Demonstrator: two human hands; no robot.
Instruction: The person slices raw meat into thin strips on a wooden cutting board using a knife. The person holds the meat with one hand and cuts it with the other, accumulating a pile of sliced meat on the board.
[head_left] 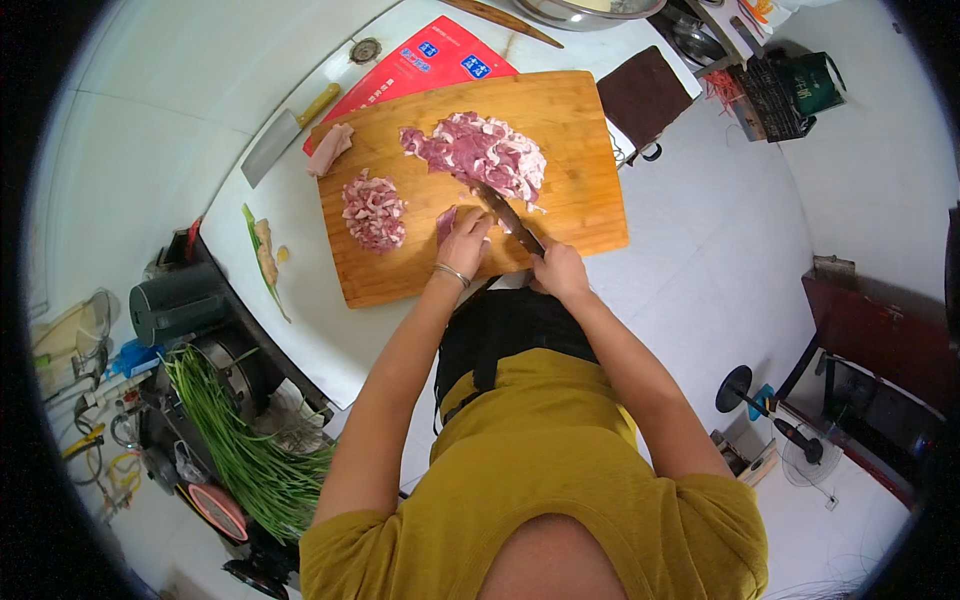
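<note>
Wooden cutting board [560, 130] spread across the white counter [290, 250], cleaver [285, 135] parked just past its far-left corner. Far right on the board, a broad heap of sliced pork [480, 150], apparently awaiting cutting. Left of it, a smaller pile of cut strips [374, 211], already done; roughly a third through, at a guess. Right hand [558, 270] clenched on a knife [508, 218]. Left hand [464, 243] pressing a meat piece [446, 222] flat, near centre.
</note>
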